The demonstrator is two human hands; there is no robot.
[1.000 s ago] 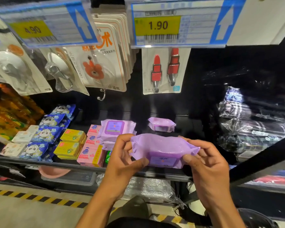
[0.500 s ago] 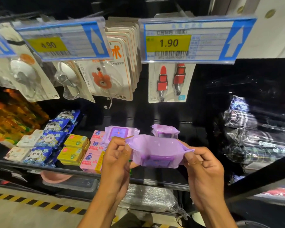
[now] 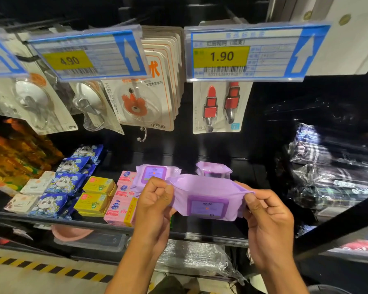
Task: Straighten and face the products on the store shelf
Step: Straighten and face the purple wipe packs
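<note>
A purple wipes pack hangs in the air in front of the black shelf, its label flap facing me. My left hand pinches its left sealed end, and my right hand pinches its right end. Behind it, two more purple packs lie on the shelf: one with its label up, partly hidden by my left hand, and a smaller-looking one farther back.
Pink boxes, yellow boxes and blue panda packs fill the shelf's left part. Hook cards and lipstick-shaped hooks hang above under price tags. Clear-wrapped goods sit at right. A striped floor line runs below.
The pack has turned so its label flap faces me more fully, and both hands have shifted from cupping it to pinching its two ends. My view has tilted slightly down.
</note>
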